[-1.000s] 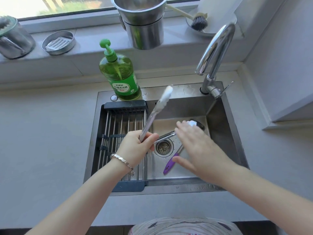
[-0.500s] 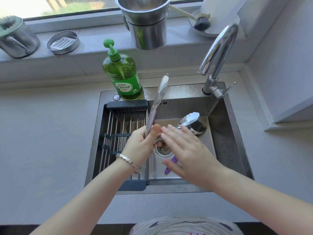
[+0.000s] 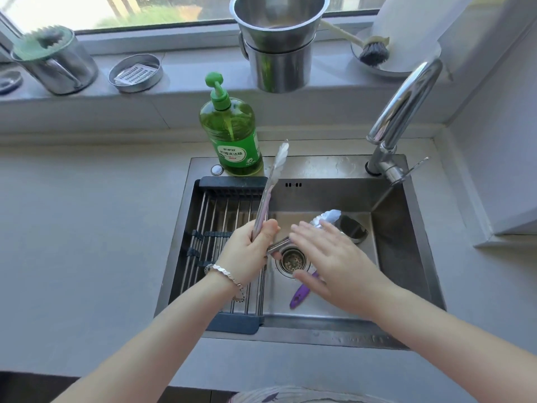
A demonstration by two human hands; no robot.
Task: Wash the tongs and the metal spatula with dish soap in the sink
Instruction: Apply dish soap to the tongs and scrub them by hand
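Observation:
My left hand (image 3: pixel 250 250) grips the metal tongs (image 3: pixel 268 190) near their hinge, over the steel sink (image 3: pixel 406 237). One arm of the tongs points up toward the soap bottle; the other runs right, under my right hand, its white tip showing beyond my fingers. My right hand (image 3: pixel 334 260) lies flat with straight fingers on that lower arm. The spatula lies on the sink floor beneath my right hand; its purple handle (image 3: pixel 302 292) and dark blade (image 3: pixel 353 228) show. A green dish soap bottle (image 3: pixel 232 138) stands at the sink's back rim.
A black roll-up drying rack (image 3: pixel 223 225) covers the sink's left part. The drain (image 3: pixel 292 258) sits mid-basin. A chrome faucet (image 3: pixel 404 112) rises at the back right. On the windowsill stand stacked steel pots (image 3: pixel 279 45), a dish brush (image 3: pixel 373 52), a steel container (image 3: pixel 58 65) and a small round tin (image 3: pixel 135 72).
My right hand slid back along the lower tong arm toward the hinge, baring its white tip. The upper arm swung more upright. The camera view shifted slightly.

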